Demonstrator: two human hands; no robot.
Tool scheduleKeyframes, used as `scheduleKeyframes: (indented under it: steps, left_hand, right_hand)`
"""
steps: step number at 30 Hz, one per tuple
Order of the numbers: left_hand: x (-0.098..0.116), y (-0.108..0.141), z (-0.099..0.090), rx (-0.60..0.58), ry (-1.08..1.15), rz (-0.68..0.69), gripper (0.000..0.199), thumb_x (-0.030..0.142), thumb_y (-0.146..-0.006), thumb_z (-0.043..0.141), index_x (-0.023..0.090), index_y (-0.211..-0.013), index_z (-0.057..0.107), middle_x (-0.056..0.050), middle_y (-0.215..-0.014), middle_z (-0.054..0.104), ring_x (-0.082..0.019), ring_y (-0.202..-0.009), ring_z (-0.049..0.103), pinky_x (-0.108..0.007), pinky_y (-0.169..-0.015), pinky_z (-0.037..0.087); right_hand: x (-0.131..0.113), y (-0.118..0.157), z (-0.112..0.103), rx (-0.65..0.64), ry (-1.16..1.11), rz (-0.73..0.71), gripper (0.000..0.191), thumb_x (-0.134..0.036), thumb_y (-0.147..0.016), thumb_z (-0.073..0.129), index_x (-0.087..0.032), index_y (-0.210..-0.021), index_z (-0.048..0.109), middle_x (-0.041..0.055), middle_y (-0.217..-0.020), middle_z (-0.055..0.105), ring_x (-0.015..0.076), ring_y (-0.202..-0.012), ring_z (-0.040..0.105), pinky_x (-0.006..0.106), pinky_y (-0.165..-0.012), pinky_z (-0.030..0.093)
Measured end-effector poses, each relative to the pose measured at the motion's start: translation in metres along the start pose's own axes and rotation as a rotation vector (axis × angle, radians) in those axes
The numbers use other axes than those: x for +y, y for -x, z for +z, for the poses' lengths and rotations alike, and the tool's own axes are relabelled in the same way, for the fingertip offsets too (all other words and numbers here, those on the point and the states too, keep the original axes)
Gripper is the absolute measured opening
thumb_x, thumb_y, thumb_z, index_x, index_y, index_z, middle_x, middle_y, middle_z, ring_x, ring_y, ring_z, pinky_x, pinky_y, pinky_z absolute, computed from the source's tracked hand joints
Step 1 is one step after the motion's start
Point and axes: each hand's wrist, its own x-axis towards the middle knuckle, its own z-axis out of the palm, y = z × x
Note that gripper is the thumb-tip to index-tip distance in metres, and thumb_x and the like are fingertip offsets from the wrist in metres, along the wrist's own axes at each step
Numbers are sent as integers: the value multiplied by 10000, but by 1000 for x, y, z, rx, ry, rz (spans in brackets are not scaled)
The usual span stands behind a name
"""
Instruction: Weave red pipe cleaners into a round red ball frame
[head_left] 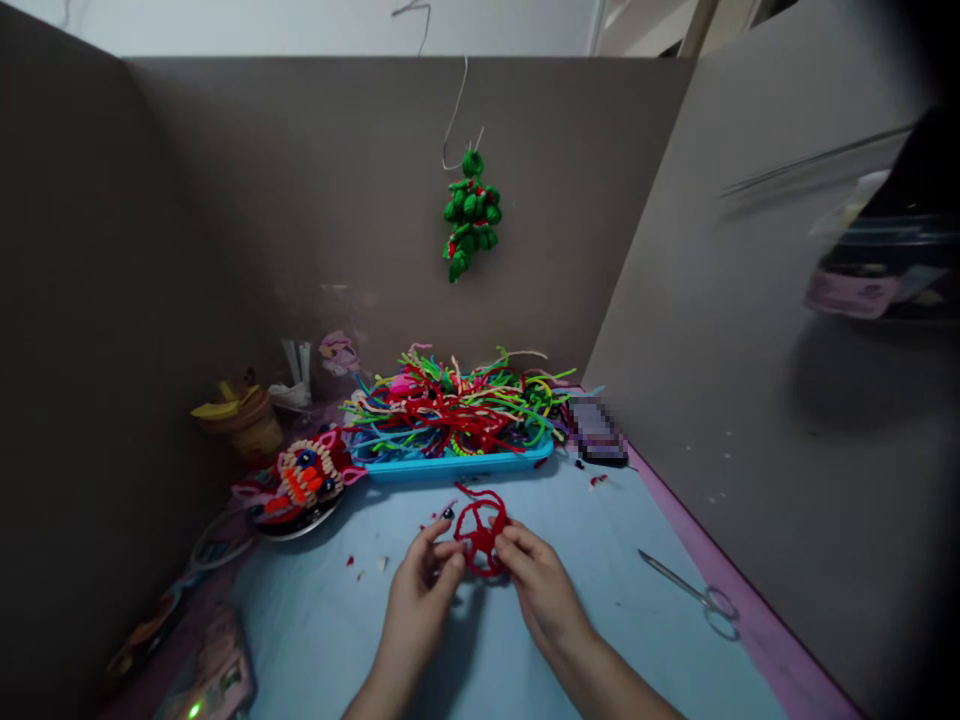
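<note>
Between my hands is a red pipe-cleaner ring with a star-like middle, and a loose red end curls off its top. My right hand pinches its right edge between thumb and fingers. On the other side, my left hand has thumb and a finger closed at the ring's left edge, with the index finger raised. A small dark bead-like thing shows by that raised fingertip; I cannot tell if it touches. Just beyond, a blue tray holds a heap of many-coloured pipe cleaners.
Scissors lie at the right and a phone beside the tray. At left, a colourful pipe-cleaner figure sits on a round dish. A green pipe-cleaner tree hangs from a wire. Grey walls enclose the table. Red scraps lie about.
</note>
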Motion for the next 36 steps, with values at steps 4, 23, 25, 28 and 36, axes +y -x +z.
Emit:
scheduleKeyframes:
  steps: [4,23,25,28,36]
  left_hand:
    - [0,7,4,-44,38,-10,569,339,-606,829,178,-1132,684,-117,-973,738,-265,-953,661,-323,-806,512]
    - [12,18,7,-78,-223,200,293,396,-708,712,179,-894,780,-111,-938,768,-280,-927,677,-385,-872,510]
    - [12,17,7,-71,-213,198,304,402,-695,722,170,-886,772,-115,-924,769,-277,-898,685,-385,-840,525]
    - [10,16,7,-59,-176,188,310,378,-665,752,152,-877,758,-115,-878,770,-254,-810,692,-355,-755,544]
    - [12,14,5,11,-199,185,269,360,-645,756,154,-820,752,-95,-826,767,-238,-772,691,-339,-729,545]
  right_hand:
    - [-1,5,4,-41,26,12,293,-453,-703,738,-185,-624,652,21,-781,570,176,-754,522,272,-696,435]
    - [-1,8,6,-117,17,38,408,-521,-690,733,-192,-638,499,-56,-588,458,108,-571,383,233,-573,336]
    - [-2,8,6,-125,20,32,422,-537,-684,737,-189,-638,504,-56,-586,463,105,-568,379,233,-571,329]
    - [-7,9,7,-137,56,5,435,-548,-670,748,-182,-627,518,-41,-610,503,113,-594,403,239,-591,343]
    - [-12,4,3,-122,45,47,439,-566,-674,728,-183,-606,524,-51,-575,479,107,-567,390,234,-572,314]
